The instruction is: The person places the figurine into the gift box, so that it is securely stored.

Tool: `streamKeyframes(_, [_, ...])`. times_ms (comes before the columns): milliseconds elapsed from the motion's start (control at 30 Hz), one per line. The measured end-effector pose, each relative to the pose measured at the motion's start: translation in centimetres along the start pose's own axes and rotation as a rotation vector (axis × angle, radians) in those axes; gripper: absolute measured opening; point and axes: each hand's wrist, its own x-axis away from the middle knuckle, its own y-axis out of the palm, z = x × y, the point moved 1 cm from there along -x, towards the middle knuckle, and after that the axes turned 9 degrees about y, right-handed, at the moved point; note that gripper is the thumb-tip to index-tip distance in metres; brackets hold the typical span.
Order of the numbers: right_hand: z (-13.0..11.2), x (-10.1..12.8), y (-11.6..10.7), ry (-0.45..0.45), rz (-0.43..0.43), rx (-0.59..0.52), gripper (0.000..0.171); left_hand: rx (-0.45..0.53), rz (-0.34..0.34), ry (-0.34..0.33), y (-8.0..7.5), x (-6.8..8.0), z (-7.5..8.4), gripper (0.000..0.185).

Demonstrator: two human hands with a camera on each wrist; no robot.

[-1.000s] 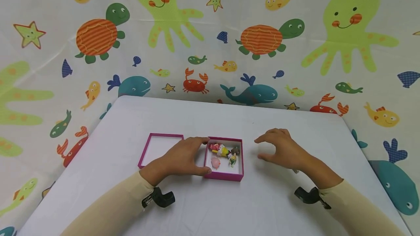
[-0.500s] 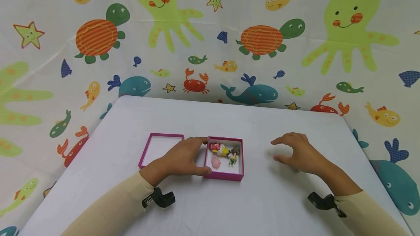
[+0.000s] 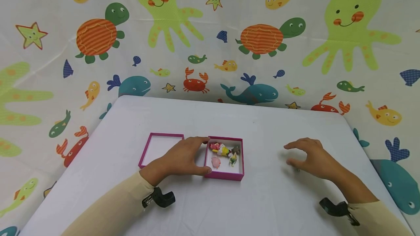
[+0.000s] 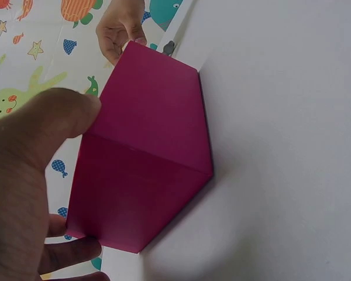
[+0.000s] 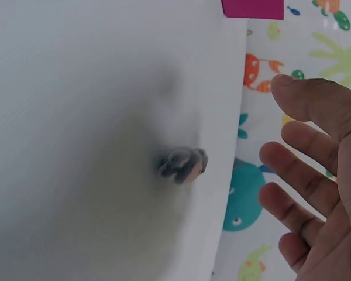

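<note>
Head view: left grip, one, holding a magenta-edged box, thumb at the near left corner and fingers at the far left corner. The box sits flat on a white surface, immediately right of the left grip. Contents of the box, all just right of the same grip: one red-pink piece, toward the fingertips; one yellow-and-white figure, beside it; one dark grey piece, at the side farthest from the grip; one small green-and-yellow figure, below the grey piece; one rounded pink piece, nearest the thumb. Shallow magenta-rimmed tray, one, behind and left of the left grip, partly hidden by it. Right grip, one, wide, thumb apart from loosely curved fingers, raised above the surface well to the right of the box. Right wrist view: grey figurine, one, blurred, on the surface near the right grip and apart from its fingers. Dark wrist mounts, two: one behind the left grip, one behind the right. Sea-animal cloth, beyond both grips.
</note>
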Motion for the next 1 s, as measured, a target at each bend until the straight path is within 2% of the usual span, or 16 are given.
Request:
streamKeyframes(700, [2.7, 1.5, 1.2, 0.119, -0.089, 0.004, 0.042, 0.002, 0.007, -0.001, 0.2, -0.1, -0.2, 0.104])
streamKeyframes(867, [2.6, 1.5, 1.5, 0.115, -0.113, 0.030, 0.042, 0.006, 0.008, 0.001, 0.2, -0.1, -0.1, 0.104])
streamKeyframes(1000, [2.6, 1.4, 1.5, 0.090, -0.096, 0.061, 0.042, 0.002, 0.009, 0.002, 0.2, -0.1, -0.1, 0.104])
